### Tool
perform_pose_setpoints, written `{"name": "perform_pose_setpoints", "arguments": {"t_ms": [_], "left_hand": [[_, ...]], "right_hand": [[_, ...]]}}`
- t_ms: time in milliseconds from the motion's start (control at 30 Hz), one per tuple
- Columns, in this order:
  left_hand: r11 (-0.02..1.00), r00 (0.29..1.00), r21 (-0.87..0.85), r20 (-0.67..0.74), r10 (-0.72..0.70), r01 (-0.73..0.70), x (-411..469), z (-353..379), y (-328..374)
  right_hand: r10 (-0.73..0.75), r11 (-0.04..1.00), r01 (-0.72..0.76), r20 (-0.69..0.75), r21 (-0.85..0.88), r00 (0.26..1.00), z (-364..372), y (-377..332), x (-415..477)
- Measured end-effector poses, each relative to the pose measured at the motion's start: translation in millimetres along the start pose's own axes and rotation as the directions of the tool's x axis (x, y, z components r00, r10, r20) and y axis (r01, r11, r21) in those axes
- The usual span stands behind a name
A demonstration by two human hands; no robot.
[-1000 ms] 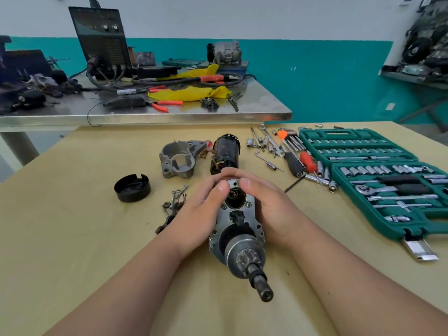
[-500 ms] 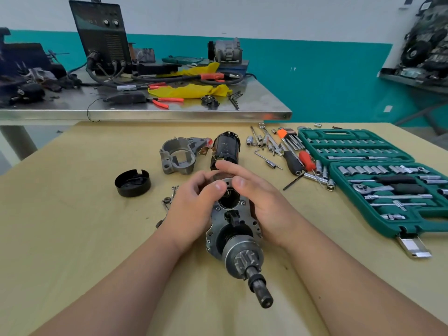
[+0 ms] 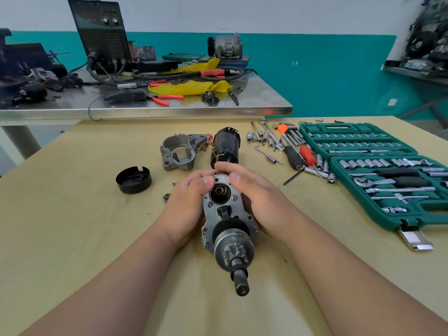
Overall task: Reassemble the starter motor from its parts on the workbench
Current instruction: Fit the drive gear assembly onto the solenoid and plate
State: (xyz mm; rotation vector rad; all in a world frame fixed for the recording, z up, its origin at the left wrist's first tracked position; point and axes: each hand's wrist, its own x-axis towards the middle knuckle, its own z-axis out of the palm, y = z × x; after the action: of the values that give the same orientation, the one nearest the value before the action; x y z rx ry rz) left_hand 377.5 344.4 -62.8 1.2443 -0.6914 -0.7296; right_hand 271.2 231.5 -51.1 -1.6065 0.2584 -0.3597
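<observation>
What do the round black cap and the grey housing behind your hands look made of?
Black cap: probably painted sheet metal or plastic, thin wall, smooth semi-gloss black; unclear which. Grey housing: likely cast aluminium, matte grey, thick walls with lugs.

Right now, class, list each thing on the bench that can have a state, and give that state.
Starter: part-built, shaft toward the camera.
Left hand: grips the starter.
Right hand: grips the starter.
Housing: loose on the bench, not fitted.
Motor body: lying loose, not fitted.
Cap: off, open side up.
Socket case: open, laid flat.
</observation>
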Motion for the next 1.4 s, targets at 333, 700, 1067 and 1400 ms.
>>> {"name": "perform_pose_setpoints", "arguments": {"t_ms": [333,700,1067,1400], "left_hand": [[0.994,0.986,0.102,-0.156,0.062,-0.046,-2.2,-9.8,-6.4],[0.929,0.812,0.261,-0.462,0.358,-0.261,-11.7,-17.9,11.5],[0.895,0.821,0.313,-0.383,0.424,-0.317,-12.0,-15.4,12.0],[0.959,0.774,0.197,-0.567,0.283,-0.206,-6.1,-21.0,9.0]], "right_hand": [[-0.074,0.951,-0.043,-0.364,-0.305,0.928,-28.9,-2.5,8.2],[-0.33,0.52,-0.425,-0.633,-0.741,0.7,-114.4,31.2,63.2],[-0.201,0.145,-0.407,-0.43,-0.902,0.88,-85.2,29.0,101.9],[-0.427,0.525,-0.025,-0.289,-0.851,0.857,-23.6,-15.1,118.5]]}}
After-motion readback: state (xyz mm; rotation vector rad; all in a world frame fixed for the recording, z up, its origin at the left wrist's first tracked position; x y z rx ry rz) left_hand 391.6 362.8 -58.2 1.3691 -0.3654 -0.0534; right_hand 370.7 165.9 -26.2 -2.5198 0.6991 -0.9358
